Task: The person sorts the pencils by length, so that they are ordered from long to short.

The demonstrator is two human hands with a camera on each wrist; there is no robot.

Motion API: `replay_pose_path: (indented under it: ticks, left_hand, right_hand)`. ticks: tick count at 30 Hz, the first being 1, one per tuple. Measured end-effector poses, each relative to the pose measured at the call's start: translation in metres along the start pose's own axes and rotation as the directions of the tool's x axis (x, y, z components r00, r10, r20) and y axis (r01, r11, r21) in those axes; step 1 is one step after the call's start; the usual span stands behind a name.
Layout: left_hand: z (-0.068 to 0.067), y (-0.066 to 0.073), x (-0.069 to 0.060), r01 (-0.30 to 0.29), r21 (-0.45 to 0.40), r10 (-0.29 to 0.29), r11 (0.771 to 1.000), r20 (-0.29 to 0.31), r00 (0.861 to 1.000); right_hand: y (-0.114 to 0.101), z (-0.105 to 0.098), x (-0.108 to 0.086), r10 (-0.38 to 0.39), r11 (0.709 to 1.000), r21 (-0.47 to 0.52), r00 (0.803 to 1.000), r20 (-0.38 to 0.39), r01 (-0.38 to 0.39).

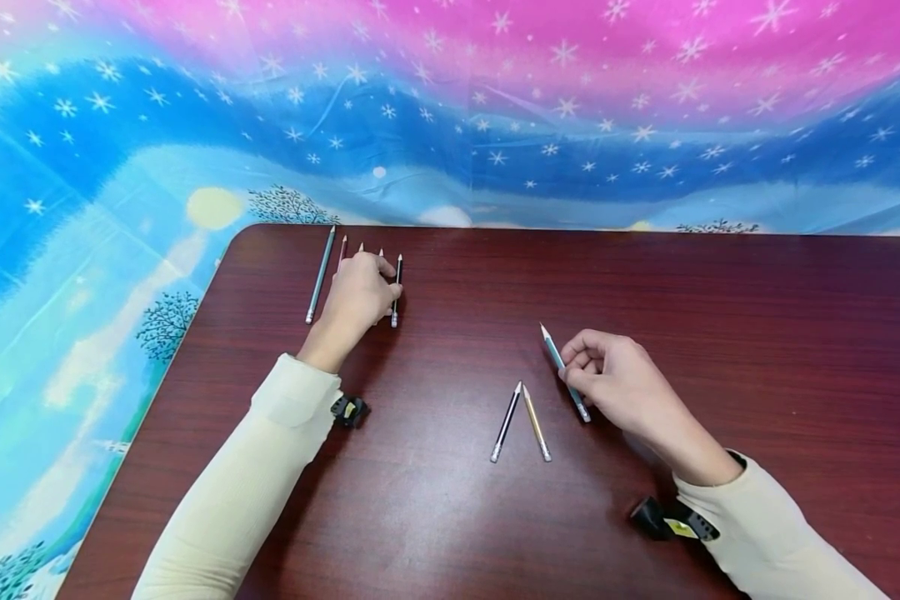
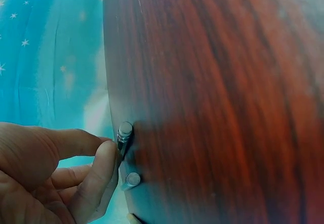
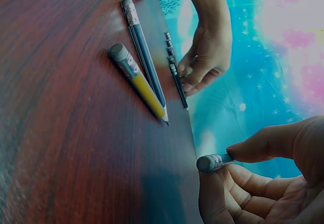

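Pinching a light-blue wooden pencil (image 1: 552,349) in the grip of the right hand (image 1: 618,379), just right of a black wooden pencil (image 1: 506,425) and a yellow wooden pencil (image 1: 537,425) laid nearly tip to tip on the glossy red-brown wood-grain counter (image 1: 720,333). Grasping a second black pencil (image 1: 399,273) in the grip of the left hand (image 1: 358,287), at the right end of a pencil row (image 1: 342,252) running left to another light-blue pencil (image 1: 321,275) by the far-left corner.

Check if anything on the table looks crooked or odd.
Mildly: near centre, the black pencil and yellow pencil splay in an inverted V, while the pencil row at left lies roughly parallel. Nothing looks spilled.
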State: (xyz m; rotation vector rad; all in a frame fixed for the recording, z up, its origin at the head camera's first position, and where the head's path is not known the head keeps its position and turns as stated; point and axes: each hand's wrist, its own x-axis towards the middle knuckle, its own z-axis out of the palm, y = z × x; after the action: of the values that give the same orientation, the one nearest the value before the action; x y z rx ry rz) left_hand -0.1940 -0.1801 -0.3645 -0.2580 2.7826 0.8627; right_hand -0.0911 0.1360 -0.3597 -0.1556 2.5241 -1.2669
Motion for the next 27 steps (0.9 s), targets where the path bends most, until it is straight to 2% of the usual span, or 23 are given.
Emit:
replay_pose_path:
  ticks: [7,15,22,27]
  left_hand:
    - [0.0003,0.0004,-0.0008,0.015,-0.012,-0.015,1.0,0.007,1.0]
    - [0.0007,-0.0028,-0.0015,-0.019,0.013,0.019,1.0,-0.011,1.0]
    - [0.0005,-0.0043,-0.0019,-0.03,0.0,0.03,1.0,-0.009,1.0]
    - [0.0008,-0.0031,-0.0014,-0.039,0.003,0.039,0.999,-0.015,0.999]
  right_hand:
    - [0.0001,0.0005,-0.0001,-0.002,1.0,-0.001,1.0,-0.002,0.002]
    - [0.0004,0.0021,0.0009,-0.005,1.0,0.024,1.0,0.003,0.005]
    - [0.0002,0.0033,0.0013,-0.013,1.0,0.011,1.0,0.0,0.013]
    - [0.0008,0.0038,0.0008,0.008,1.0,0.019,1.0,0.004,-0.008]
